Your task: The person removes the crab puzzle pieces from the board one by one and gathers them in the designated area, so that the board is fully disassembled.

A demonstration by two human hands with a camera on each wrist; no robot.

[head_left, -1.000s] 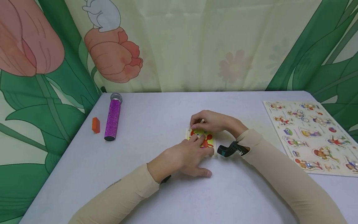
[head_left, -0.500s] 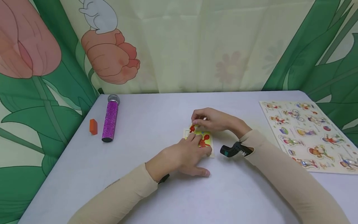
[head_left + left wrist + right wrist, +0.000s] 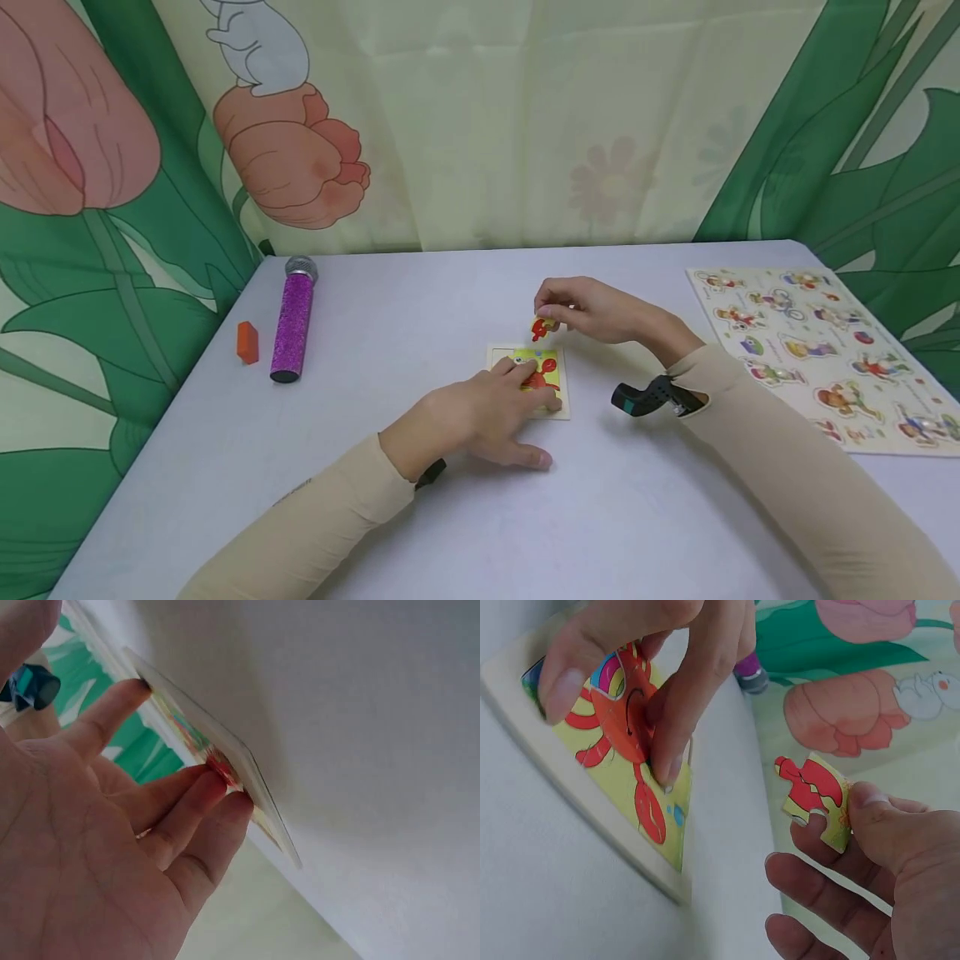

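A: What do the hands have, seen from your end?

B: On my head feed the right hand (image 3: 603,312) is right of centre, pinching a puzzle piece (image 3: 819,787) between thumb and forefinger. My right-wrist feed shows it best, right of centre: a red shape on yellow, held up apart from the puzzle tray (image 3: 592,787).

A: And the left hand (image 3: 487,415)?

B: Grasping nothing. Its fingers are spread, fingertips touching the puzzle tray; I get the same from the left-wrist feed. The tray lies flat on the counter (image 3: 412,308), just below and right of centre in my head view, with a smiling crab picture (image 3: 622,716) partly under those fingers.

A: Anything I could read, a brand or a label?

B: There's dark lettering (image 3: 291,492) along the left sleeve (image 3: 300,525), lower left of my frame, too small for me to read. The picture board (image 3: 813,371) at the right edge carries little cartoon figures; any print there is too fine for me.

A: What's at frame left?

B: A glittery purple microphone (image 3: 292,325), head pointing up the frame, and an orange block (image 3: 247,342) just left of it. Behind the counter I see a printed curtain (image 3: 465,167).
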